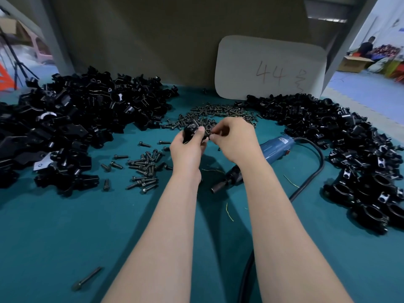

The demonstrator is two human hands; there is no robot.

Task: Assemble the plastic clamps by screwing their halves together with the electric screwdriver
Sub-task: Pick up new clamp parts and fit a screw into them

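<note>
Presently, a small black plastic clamp [190, 131] is gripped in the curled left hand [188, 148] and pinched by the right hand [235, 141] above the teal bench's [65, 237] middle, the blue electric screwdriver [274, 148] lying just right, bit toward the near edge.

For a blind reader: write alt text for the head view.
The left hand grips a black clamp over a teal table while the right hand pinches it. A blue electric screwdriver lies nearby, among loose screws and piles of clamp parts.
</note>
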